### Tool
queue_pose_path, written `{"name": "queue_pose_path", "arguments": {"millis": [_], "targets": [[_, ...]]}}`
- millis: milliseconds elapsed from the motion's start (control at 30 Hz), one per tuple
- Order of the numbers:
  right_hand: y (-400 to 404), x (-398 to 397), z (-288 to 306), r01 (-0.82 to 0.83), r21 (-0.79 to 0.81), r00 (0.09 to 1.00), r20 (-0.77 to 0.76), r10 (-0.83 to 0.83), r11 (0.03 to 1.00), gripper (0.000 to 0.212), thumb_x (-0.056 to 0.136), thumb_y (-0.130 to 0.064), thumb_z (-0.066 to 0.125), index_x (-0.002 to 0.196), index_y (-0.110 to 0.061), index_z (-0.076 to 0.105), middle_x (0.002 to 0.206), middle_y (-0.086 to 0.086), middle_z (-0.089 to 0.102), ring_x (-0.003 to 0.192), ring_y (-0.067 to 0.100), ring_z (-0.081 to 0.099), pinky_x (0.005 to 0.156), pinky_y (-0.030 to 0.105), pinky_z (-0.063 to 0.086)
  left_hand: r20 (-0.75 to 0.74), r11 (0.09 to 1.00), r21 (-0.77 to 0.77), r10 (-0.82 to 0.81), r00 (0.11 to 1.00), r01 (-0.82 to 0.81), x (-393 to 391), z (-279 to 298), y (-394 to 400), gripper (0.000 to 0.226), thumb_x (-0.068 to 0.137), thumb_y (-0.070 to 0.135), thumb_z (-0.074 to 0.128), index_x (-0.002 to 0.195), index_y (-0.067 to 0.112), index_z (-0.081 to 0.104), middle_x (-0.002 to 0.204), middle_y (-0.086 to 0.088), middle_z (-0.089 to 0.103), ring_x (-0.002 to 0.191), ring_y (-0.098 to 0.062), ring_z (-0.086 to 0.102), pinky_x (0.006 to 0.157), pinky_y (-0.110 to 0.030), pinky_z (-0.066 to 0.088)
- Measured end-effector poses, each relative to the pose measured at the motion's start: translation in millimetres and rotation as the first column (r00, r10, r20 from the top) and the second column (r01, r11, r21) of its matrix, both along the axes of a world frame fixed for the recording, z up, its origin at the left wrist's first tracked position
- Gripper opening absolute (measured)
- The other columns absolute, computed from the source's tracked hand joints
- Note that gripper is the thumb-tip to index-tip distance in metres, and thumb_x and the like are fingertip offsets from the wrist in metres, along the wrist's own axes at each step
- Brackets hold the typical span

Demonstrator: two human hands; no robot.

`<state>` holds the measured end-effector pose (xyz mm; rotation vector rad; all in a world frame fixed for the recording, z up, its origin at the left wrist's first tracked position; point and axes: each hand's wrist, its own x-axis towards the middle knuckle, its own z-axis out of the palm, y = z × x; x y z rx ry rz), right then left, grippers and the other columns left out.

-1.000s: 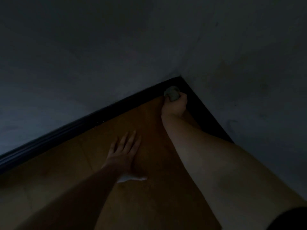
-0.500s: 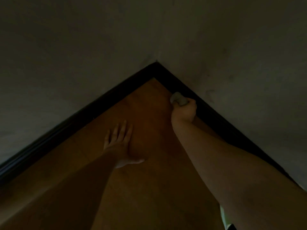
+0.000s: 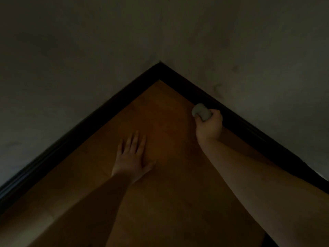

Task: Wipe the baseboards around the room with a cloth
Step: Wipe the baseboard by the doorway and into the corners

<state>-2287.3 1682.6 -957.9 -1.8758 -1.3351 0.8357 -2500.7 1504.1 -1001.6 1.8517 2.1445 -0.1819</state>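
the cloth (image 3: 202, 112), bunched up, presses on the right-hand baseboard (image 3: 249, 127) just past the corner, the right hand (image 3: 209, 126) curled tight around it. left hand (image 3: 132, 157) lies flat, fingers straight, on the floor (image 3: 169, 202). wiping is under way; next likely calls for sliding along the board.

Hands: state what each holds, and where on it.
Right hand grips a bunched grey cloth around its rear part. Left hand holds nothing, flat on the floor.
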Motion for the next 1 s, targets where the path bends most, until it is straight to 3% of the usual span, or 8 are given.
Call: {"name": "queue_pose_path", "arguments": {"millis": [100, 233, 433, 667, 867, 1000], "targets": [[6, -35, 3, -0.074, 0.002, 0.995, -0.063, 0.074, 0.997, 0.028, 0.088, -0.025, 0.069, 0.111, -0.018, 0.056, 0.113, 0.001, 0.058, 0.098, 0.016, 0.059, 0.087, 0.038, 0.054, 0.027, 0.999, 0.037, 0.011, 1.000, -0.012, 0, -4, -1, 0.094, 0.079, 0.089, -0.003, 0.150, 0.034, -0.030, 0.160, 0.001, -0.033, 0.146, -0.018, -0.033, 0.119, -0.047, -0.016], [12, -83, 1, -0.165, 0.001, 0.986, -0.005, 0.165, 0.986, 0.036, 0.086, -0.026, 0.071, 0.117, -0.018, 0.054, 0.118, 0.000, 0.055, 0.104, 0.017, 0.057, 0.090, 0.038, 0.051, 0.046, 0.999, 0.045, -0.002, 0.999, 0.000, -1, -4, -1, 0.091, 0.082, 0.085, 0.005, 0.150, 0.036, -0.030, 0.161, 0.001, -0.031, 0.144, -0.017, -0.036, 0.118, -0.046, -0.020], [30, -133, 3, -0.190, 0.001, 0.982, -0.022, 0.190, 0.982, 0.040, 0.087, -0.024, 0.068, 0.123, -0.013, 0.054, 0.125, 0.008, 0.054, 0.111, 0.023, 0.055, 0.090, 0.035, 0.047, 0.067, 0.999, 0.029, 0.012, 0.998, -0.014, -3, -6, 0, 0.089, 0.081, 0.085, -0.001, 0.150, 0.036, -0.029, 0.161, 0.002, -0.032, 0.146, -0.016, -0.033, 0.119, -0.048, -0.018], [64, -154, 18, -0.101, -0.023, 0.990, -0.099, 0.098, 0.995, 0.034, 0.090, -0.024, 0.066, 0.121, -0.014, 0.054, 0.124, 0.009, 0.052, 0.106, 0.024, 0.056, 0.086, 0.035, 0.049, 0.069, 0.999, 0.054, -0.010, 0.998, 0.006, -5, -5, -2, 0.080, 0.091, 0.076, 0.003, 0.155, 0.034, -0.021, 0.165, -0.001, -0.020, 0.149, -0.017, -0.026, 0.120, -0.049, -0.014], [70, -178, 5, -0.133, -0.038, 0.986, -0.108, 0.128, 0.990, 0.029, 0.092, -0.020, 0.062, 0.120, -0.015, 0.053, 0.123, 0.010, 0.051, 0.104, 0.024, 0.056, 0.080, 0.030, 0.044, 0.074, 0.999, 0.046, -0.031, 0.997, 0.027, -3, -5, -3, 0.072, 0.095, 0.069, -0.003, 0.155, 0.032, -0.021, 0.166, -0.002, -0.016, 0.150, -0.020, -0.025, 0.119, -0.052, -0.016], [85, -184, 3, -0.063, -0.160, 0.992, -0.118, 0.045, 0.985, 0.038, 0.094, -0.020, 0.058, 0.130, -0.016, 0.047, 0.131, 0.012, 0.046, 0.112, 0.028, 0.052, 0.092, 0.038, 0.045, 0.082, 0.999, 0.047, -0.020, 0.996, 0.016, -4, -4, -3, 0.069, 0.098, 0.065, -0.002, 0.155, 0.031, -0.020, 0.165, -0.001, -0.017, 0.150, -0.020, -0.023, 0.118, -0.050, -0.018]]}}
